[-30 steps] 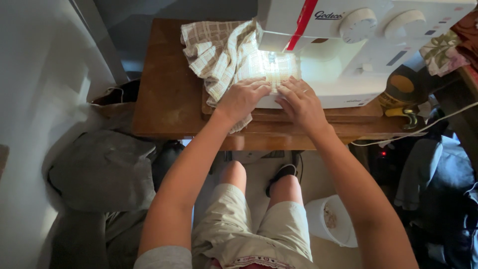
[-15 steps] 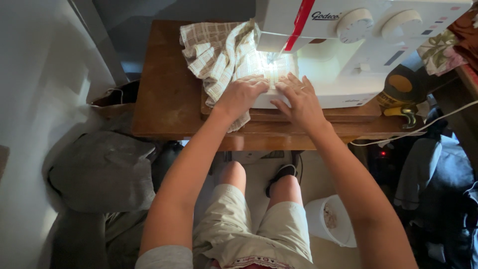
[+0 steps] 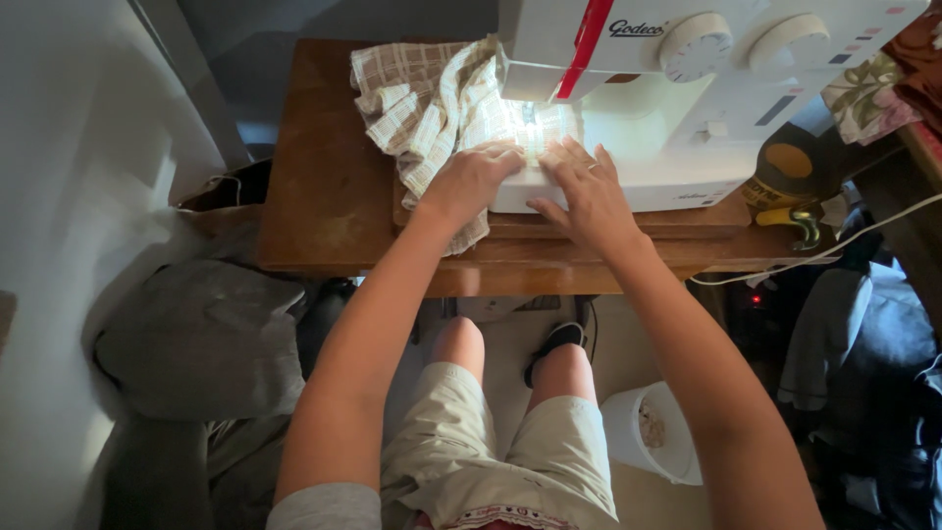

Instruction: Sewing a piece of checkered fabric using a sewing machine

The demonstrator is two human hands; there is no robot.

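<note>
A white sewing machine [image 3: 687, 88] with a red stripe stands on a brown wooden table [image 3: 324, 196]. A beige checked cloth [image 3: 422, 98] lies bunched to its left and runs under the lit needle area. My left hand [image 3: 471, 182] lies flat on the cloth just left of the needle. My right hand [image 3: 584, 191] rests flat, fingers spread, on the cloth and the machine bed just right of the needle. Neither hand grips anything.
Grey fabric [image 3: 196, 334] is heaped on the floor at the left. A white bucket [image 3: 653, 432] stands by my right leg. Flowered cloth [image 3: 863, 93], yellow-handled scissors [image 3: 800, 221] and a white cable [image 3: 834, 245] lie at the table's right. Dark clothing [image 3: 863, 353] piles at the right.
Both hands have slid slightly away from me along the cloth toward the needle. The bunched cloth behind the machine has shifted a little.
</note>
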